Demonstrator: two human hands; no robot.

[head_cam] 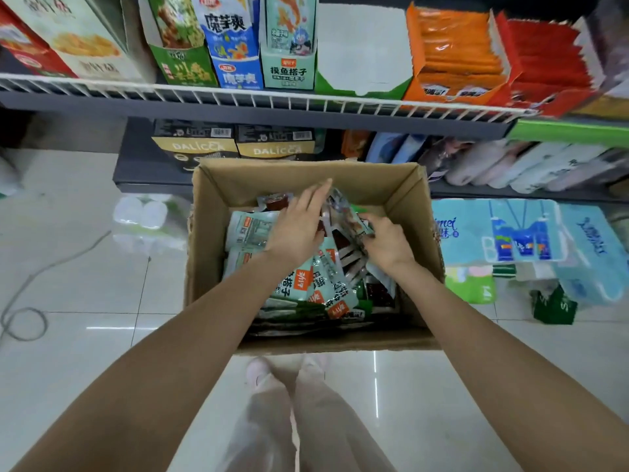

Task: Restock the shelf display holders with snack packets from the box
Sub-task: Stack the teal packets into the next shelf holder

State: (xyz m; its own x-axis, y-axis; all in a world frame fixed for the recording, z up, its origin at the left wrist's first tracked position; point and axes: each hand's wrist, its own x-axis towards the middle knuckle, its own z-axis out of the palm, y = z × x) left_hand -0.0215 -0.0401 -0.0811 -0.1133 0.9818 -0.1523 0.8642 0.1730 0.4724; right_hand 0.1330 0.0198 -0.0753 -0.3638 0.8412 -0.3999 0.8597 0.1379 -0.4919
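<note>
hands (386,241) grip packets (343,216) (in box (306,180))

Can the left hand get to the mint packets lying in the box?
Probably yes. The left hand is already inside the open box, and the mint packets lie uncovered just beside it.
</note>
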